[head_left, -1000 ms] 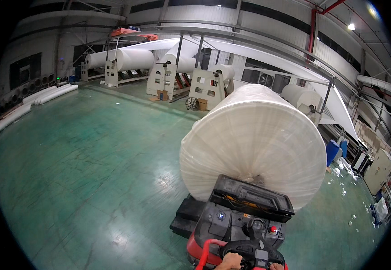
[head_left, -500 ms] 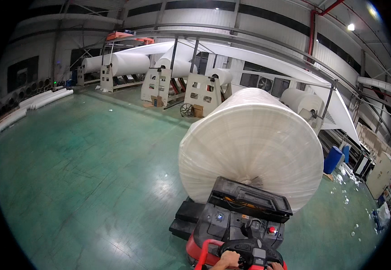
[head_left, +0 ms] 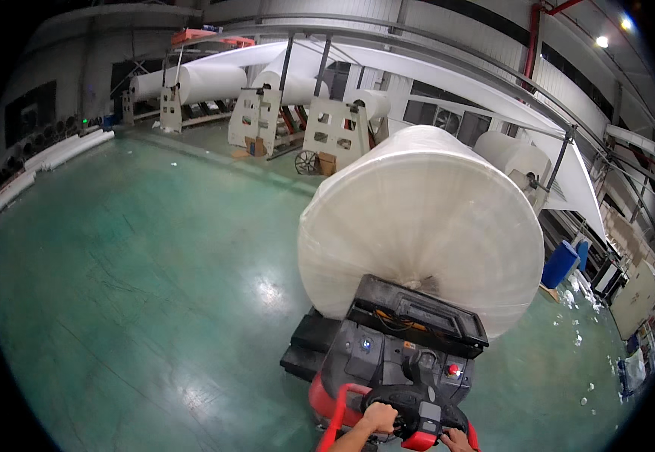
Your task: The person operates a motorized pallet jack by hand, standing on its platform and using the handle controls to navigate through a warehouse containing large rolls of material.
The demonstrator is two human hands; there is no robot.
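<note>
Hands same grip, racks nearer

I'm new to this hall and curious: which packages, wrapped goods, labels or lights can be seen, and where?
Wrapped roll: huge white cylinder on the truck, under clear film.
Cardboard box: small, brown, on the floor by the white stands.
Blue drum: right of the roll.
Red button: round, on the truck's black panel.
</note>
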